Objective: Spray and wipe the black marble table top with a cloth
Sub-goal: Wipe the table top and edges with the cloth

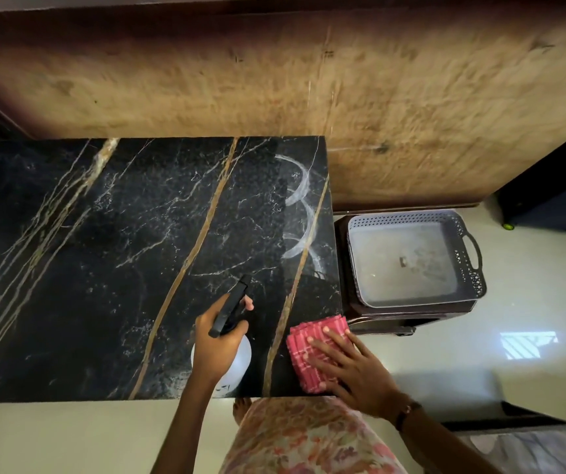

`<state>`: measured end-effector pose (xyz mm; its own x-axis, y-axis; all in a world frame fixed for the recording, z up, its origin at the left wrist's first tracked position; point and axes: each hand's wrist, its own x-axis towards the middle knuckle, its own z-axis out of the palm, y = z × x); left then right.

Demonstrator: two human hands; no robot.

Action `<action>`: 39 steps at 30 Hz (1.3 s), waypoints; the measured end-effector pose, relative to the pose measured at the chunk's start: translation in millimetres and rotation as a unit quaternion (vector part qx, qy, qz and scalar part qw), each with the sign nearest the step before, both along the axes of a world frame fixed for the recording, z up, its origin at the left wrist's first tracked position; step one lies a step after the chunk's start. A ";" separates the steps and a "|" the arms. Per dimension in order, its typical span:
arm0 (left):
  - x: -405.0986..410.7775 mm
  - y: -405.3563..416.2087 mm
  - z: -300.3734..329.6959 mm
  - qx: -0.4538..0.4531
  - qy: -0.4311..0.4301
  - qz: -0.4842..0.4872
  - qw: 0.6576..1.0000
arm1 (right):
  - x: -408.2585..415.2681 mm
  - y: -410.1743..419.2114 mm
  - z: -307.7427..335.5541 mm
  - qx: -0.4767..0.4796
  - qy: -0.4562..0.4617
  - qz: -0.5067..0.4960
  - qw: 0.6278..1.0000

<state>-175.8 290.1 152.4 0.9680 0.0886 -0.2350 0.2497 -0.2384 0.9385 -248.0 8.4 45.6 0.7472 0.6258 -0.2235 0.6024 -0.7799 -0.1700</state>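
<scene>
A grey basket [414, 258] sits on a dark stool [382, 319] just beside the black marble top [103, 268], off its right edge. My left hand [218, 340] grips the spray bottle [232, 357]; my right hand [349, 364] lies flat on the pink cloth [312, 343] at the near right corner. White smears [300, 213] mark the far right; the rest is bare.

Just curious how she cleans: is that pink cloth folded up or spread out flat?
Folded. The cloth is a compact pad showing stacked layers at its edges, pressed under the right hand on the table.
</scene>
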 end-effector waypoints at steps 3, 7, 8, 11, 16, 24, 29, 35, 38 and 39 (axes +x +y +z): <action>6.7 -7.4 1.7 -0.001 -0.010 0.005 1.000 | 40.5 -25.0 1.4 0.001 -0.005 -0.025 1.000; 12.1 -15.3 3.2 0.002 -0.007 0.012 1.000 | 134.6 -3.0 4.3 0.027 -0.006 -0.146 0.989; 13.7 -17.2 2.9 0.004 -0.004 0.015 1.000 | 153.3 9.8 5.5 0.027 -0.002 -0.162 0.986; 20.8 -22.4 4.3 -0.010 -0.004 0.019 1.000 | 169.6 52.0 4.8 0.027 0.000 -0.153 0.988; 38.2 -28.6 4.2 -0.014 -0.007 0.008 1.000 | 95.3 51.6 -2.6 0.043 0.010 -0.014 0.999; 78.7 -20.3 4.1 -0.015 -0.017 -0.038 0.999 | 174.7 9.9 2.1 0.038 -0.009 -0.160 0.986; 110.2 -10.2 0.8 -0.008 -0.031 -0.054 0.998 | 243.7 82.0 1.2 0.040 -0.007 -0.201 0.979; 154.2 0.4 -6.2 -0.006 -0.032 -0.056 0.998 | 200.5 58.1 -6.6 0.038 -0.030 -0.080 0.996; 175.1 1.9 -4.3 -0.005 -0.039 -0.077 0.996 | 220.3 23.6 -4.1 0.044 -0.038 -0.138 0.989; 180.9 2.0 -3.3 -0.006 -0.040 -0.081 0.996 | 235.9 19.3 -4.0 0.042 -0.036 -0.167 0.984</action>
<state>5.1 292.1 149.1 0.9850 -0.0724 -0.1567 0.1334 -0.2572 0.9571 -12.1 27.7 41.6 0.9267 0.3559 -0.1204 0.3270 -0.9218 -0.2084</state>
